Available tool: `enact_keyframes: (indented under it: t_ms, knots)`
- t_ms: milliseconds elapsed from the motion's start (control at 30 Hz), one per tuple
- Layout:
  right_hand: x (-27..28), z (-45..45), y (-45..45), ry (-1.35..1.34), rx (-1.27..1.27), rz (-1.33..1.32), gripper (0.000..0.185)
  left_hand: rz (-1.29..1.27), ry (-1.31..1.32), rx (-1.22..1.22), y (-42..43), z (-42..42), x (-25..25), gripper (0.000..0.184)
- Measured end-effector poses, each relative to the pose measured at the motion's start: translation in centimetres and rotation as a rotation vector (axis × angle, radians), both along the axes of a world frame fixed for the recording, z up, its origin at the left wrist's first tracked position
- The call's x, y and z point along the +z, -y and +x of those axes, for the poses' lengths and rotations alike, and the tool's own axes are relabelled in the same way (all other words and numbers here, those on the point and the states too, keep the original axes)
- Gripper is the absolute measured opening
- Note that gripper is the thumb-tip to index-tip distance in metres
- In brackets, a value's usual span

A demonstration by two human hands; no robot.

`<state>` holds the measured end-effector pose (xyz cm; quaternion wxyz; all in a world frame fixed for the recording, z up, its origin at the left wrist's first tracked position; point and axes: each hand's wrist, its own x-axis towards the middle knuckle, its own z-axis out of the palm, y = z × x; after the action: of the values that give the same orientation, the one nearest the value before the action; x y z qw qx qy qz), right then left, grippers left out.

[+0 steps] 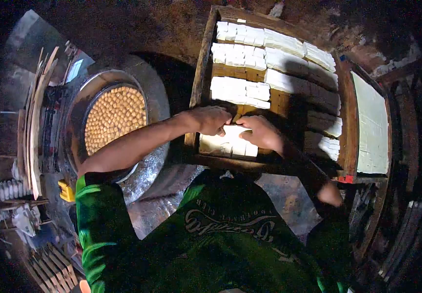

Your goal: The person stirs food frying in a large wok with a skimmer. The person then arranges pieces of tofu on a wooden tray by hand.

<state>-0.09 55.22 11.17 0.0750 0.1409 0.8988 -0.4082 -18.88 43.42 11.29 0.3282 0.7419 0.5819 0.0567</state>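
Note:
My left hand [213, 120] and my right hand [260, 132] meet over a white tofu block [228, 143] at the near left of a wooden tray [202, 68]. The fingers of both hands are closed at the block's far edge. A thin dark line shows between the fingertips, but I cannot make out what they hold. Cut lines divide the near side of this block into smaller pieces. Beyond the hands lie more rows of cut tofu [240, 91] on the tray's brown boards, partly in shadow.
To the left stands a large round pan [154, 158] full of small golden pieces [115, 117]. A second wooden frame with a smooth white slab [371, 124] adjoins the tray on the right. Long wooden strips [36, 132] and a yellow object [66, 190] are at the far left.

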Motion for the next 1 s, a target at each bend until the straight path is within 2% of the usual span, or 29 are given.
enact_keyframes:
  t_ms: [133,167,233,267,333,367,433,467,533,633,700,767,833,900,933,1000]
  knots:
    - [0.4,-0.2,-0.3,0.086,0.096,0.029,0.044,-0.080,0.050,0.028,-0.1,0.3,0.9,0.039]
    - [0.8,0.1,0.0,0.087,0.096,0.028,0.044,-0.027,-0.021,0.011,0.1,0.5,1.3,0.038]
    - [2.7,0.8,1.5,0.017,0.043,0.265,0.040,0.025,-0.092,-0.006,1.1,1.3,2.2,0.038]
    - [2.2,1.4,2.1,0.018,0.043,0.265,0.040,0.147,-0.191,0.023,2.2,1.9,2.6,0.035]
    - [1.2,2.2,3.0,-0.207,0.073,0.585,0.034,0.337,-0.326,0.042,3.9,3.2,2.6,0.029]
    - [1.0,2.4,3.0,-0.207,0.071,0.583,0.034,0.336,-0.326,0.040,4.2,3.2,2.7,0.029]
    - [1.7,2.3,3.4,-0.219,0.051,0.572,0.026,0.443,-0.296,0.055,4.7,3.1,2.9,0.027]
    - [1.7,2.2,3.3,-0.219,0.054,0.568,0.026,0.404,-0.300,0.081,4.3,2.8,2.0,0.026]
    - [1.8,1.5,2.1,-0.283,-0.017,0.322,0.028,0.348,-0.228,0.134,3.7,2.7,3.6,0.026]
    - [0.9,1.1,0.4,-0.358,0.023,0.217,0.030,0.292,-0.107,0.212,3.1,2.1,3.8,0.029]
    - [0.9,1.1,-0.7,-0.280,0.082,0.176,0.031,0.265,-0.013,0.162,3.1,1.6,2.6,0.031]
    - [0.9,0.8,-1.4,-0.165,0.188,0.053,0.029,0.246,-0.035,0.149,3.1,1.8,1.3,0.032]
    - [0.2,0.6,-1.6,-0.178,0.163,0.073,0.029,0.229,-0.062,0.138,2.9,1.5,1.0,0.032]
    - [-0.5,0.6,-1.8,-0.181,0.145,0.084,0.029,0.216,0.017,0.164,2.5,1.5,0.8,0.031]
    - [-0.8,0.7,-2.1,-0.213,0.170,0.012,0.030,0.212,0.021,0.166,2.4,1.4,0.9,0.031]
    - [-0.3,0.9,-2.2,-0.246,0.192,-0.062,0.030,0.042,0.106,0.165,2.0,1.1,1.5,0.033]
